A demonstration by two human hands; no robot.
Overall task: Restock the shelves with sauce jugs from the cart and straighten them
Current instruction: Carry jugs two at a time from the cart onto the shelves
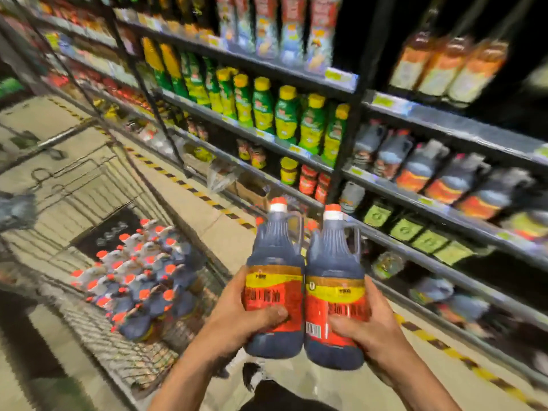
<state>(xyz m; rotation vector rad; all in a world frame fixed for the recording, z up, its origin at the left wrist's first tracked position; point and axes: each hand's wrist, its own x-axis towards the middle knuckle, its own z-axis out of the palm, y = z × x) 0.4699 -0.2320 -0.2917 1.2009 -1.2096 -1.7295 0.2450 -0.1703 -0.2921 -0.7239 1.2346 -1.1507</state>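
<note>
Left hand (237, 315): it grips the lower body of the left jug (274, 280), fingers curled around the red label and the thumb across the front. I think the low grip is chosen because the jug is full and heavy.
Right hand (364, 327): it grips the right jug (335, 292) in the same manner, thumb on the label near the barcode, fingers wrapped behind.
Two jugs: both are upright, with orange caps on top and handles turned to the right. Their sides touch each other, so probably they are carried as one pair to save a walk.
Position of the jugs: they are in the air in front of the body, between the cart and the shelves, not yet on any shelf.
Cart (124, 351): a wire cart to the left, near the person. Many more sauce jugs (142, 277) of the same kind stand packed in it, so much of the restocking is left to do.
Floor (207, 226): pale, with a yellow and black striped line along the foot of the shelves.
Target shelf (444, 209): to the right, a row of similar dark jugs (444, 179) with red labels stands there, some leaning in the blurred view. In my judgement the pair belongs here.
Farther shelves: green and yellow bottles (284, 114) stand in a row above and to the left.
</note>
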